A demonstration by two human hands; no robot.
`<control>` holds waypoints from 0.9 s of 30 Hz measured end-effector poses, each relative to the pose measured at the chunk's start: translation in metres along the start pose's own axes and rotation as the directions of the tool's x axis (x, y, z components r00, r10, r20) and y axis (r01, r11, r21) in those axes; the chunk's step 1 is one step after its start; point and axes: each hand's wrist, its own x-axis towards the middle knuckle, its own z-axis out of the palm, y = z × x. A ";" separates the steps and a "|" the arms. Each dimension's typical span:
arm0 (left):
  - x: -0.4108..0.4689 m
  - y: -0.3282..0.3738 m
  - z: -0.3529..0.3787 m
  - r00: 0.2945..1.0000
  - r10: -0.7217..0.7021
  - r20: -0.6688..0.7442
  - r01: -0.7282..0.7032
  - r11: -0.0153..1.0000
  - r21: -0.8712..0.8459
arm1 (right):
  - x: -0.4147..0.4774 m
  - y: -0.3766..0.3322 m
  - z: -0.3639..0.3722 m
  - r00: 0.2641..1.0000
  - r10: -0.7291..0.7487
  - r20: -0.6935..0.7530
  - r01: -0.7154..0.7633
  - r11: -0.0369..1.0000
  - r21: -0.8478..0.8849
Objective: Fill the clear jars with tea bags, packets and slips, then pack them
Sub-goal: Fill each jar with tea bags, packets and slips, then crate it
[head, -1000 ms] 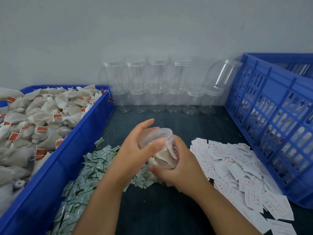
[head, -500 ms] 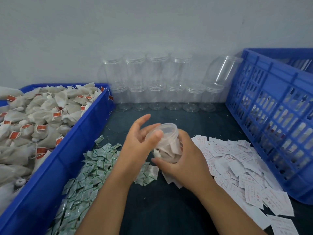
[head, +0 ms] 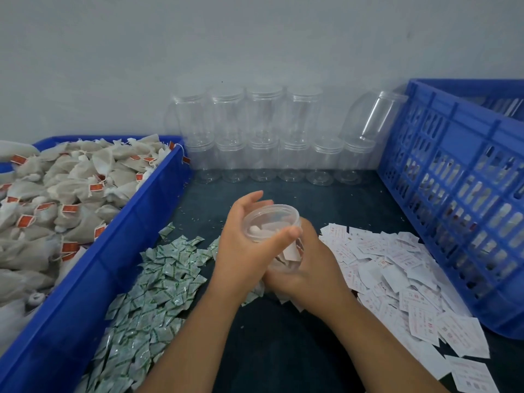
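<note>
a: where is the clear jar (head: 271, 222)?

b: in the middle, up off the dark table (head: 278, 350) — both hands hold it.

a: how do they hold it?

b: the left hand (head: 241, 251) wraps round its left side, with the thumb lying across the front just under the rim. the right hand (head: 312, 268) grips the lower part from the right side.

a: what is inside?

b: pale lumps and a bit of white paper, maybe — it's too blurry to be sure.

a: what else is there?

b: a blue bin (head: 93, 279) on the left, full of tea bags (head: 71, 194). green packets (head: 158, 279) lie in a heap just beside it. white slips (head: 397, 265) are spread out on the right, next to a blue crate (head: 453, 131). empty jars (head: 263, 143) stand stacked in two rows by the far wall. one tipped jar (head: 371, 117) leans on the crate.
</note>
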 end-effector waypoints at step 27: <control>0.007 -0.010 -0.010 0.985 0.172 -0.026 -0.172 0.985 -0.010 | 0.033 -0.046 -0.052 0.969 0.030 0.245 0.046 0.953 -0.298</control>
